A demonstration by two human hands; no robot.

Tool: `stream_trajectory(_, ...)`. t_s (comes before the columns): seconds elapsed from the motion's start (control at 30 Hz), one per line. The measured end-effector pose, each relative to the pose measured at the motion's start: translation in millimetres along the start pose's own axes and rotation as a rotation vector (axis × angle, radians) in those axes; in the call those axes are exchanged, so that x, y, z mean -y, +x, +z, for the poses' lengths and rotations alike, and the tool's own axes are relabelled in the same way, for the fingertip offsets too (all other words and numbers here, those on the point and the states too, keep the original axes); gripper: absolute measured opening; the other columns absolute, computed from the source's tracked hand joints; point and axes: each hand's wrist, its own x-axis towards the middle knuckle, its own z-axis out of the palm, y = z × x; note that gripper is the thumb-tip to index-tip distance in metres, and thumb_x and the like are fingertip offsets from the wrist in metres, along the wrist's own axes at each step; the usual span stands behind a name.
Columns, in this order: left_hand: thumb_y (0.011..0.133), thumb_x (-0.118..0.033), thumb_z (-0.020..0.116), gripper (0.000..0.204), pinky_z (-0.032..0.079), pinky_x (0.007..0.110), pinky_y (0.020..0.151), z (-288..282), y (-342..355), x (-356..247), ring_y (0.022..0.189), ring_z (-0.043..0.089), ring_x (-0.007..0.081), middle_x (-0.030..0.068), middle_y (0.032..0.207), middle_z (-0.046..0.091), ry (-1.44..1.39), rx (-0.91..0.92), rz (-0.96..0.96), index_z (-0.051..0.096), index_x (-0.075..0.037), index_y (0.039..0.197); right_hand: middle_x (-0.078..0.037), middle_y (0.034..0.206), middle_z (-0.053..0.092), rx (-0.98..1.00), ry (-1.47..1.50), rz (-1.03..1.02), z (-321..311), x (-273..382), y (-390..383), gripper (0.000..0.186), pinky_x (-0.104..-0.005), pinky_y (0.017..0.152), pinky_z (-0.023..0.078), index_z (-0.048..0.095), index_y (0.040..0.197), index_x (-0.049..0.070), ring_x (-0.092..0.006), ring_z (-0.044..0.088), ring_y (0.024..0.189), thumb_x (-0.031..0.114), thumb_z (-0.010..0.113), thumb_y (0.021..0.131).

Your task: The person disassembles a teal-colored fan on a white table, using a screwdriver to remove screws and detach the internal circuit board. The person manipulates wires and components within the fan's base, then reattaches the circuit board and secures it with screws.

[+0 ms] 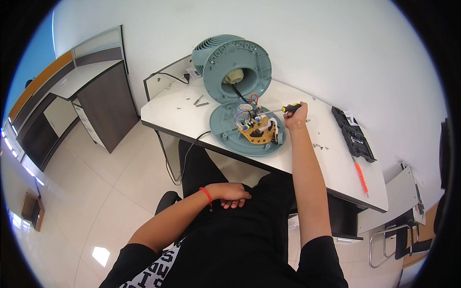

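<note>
1 screwdriver (287,109) is gripped by right fingers (302,108), tip indistinct; left fingers (234,202) curl loosely. Right of both, a case (367,154) holds unclear pieces (357,140).

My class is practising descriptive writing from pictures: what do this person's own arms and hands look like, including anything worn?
The left sleeve and right sleeve are short and black; a white panel with dark block lettering shows beside the left one. A thin red bracelet circles the left wrist; none shows on the right. The left hand and right hand are ungloved.
</note>
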Motion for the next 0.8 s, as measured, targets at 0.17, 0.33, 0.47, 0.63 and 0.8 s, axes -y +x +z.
stream_trajectory(0.17, 0.1, -0.039, 0.042, 0.051, 0.043, 0.029, 0.036, 0, -1, -3, 0.037, 0.054, 0.0173, 0.005, 0.051, 0.055, 0.003, -0.004, 0.002, 0.062, 0.002, 0.077, -0.008, 0.072, 0.062, 0.024, 0.027, 0.025, -2, 2, 1, 0.03, -0.0281, 0.042, 0.031, 0.048, 0.087, 0.01, -0.0114, 0.037, 0.041, 0.039, 0.043, 0.092)
stream_trajectory(0.33, 0.1, -0.039, 0.043, 0.051, 0.043, 0.029, 0.036, 0, 1, 0, 0.037, 0.053, 0.0173, 0.0052, 0.051, 0.055, 0.0, -0.006, -0.006, 0.062, 0.002, 0.078, -0.009, 0.077, 0.063, 0.063, 0.046, 0.03, -2, 3, -3, 0.028, -0.0295, 0.043, 0.033, 0.048, 0.088, 0.01, -0.0119, 0.037, 0.042, 0.037, 0.04, 0.091)
stream_trajectory(0.47, 0.1, -0.039, 0.043, 0.05, 0.044, 0.03, 0.036, 0, 0, 0, 0.037, 0.053, 0.0174, 0.0053, 0.051, 0.055, -0.003, -0.003, -0.002, 0.062, 0.001, 0.077, -0.008, 0.068, 0.058, 0.035, 0.026, -0.029, 0, 1, 2, 0.03, -0.0287, 0.042, 0.031, 0.049, 0.082, 0.01, -0.0125, 0.036, 0.042, 0.039, 0.049, 0.089)
stream_trajectory(0.63, 0.1, -0.039, 0.043, 0.05, 0.044, 0.03, 0.037, 0, 0, 1, 0.037, 0.054, 0.0174, 0.0051, 0.051, 0.055, -0.001, -0.004, 0.001, 0.062, 0.001, 0.077, -0.006, 0.064, 0.054, -0.118, -0.087, -0.015, 5, 0, 1, 0.034, -0.031, 0.043, 0.034, 0.049, 0.079, 0.009, -0.0129, 0.037, 0.042, 0.041, 0.055, 0.089)
stream_trajectory(0.8, 0.1, -0.04, 0.043, 0.051, 0.044, 0.03, 0.037, 0, 0, 0, 0.038, 0.054, 0.0175, 0.0054, 0.051, 0.055, 0.008, -0.006, 0.001, 0.062, 0.002, 0.077, -0.008, 0.069, 0.058, -0.023, -0.015, 0.041, 0, 1, 4, 0.031, -0.0304, 0.043, 0.034, 0.048, 0.086, 0.009, -0.0126, 0.037, 0.043, 0.04, 0.051, 0.09)
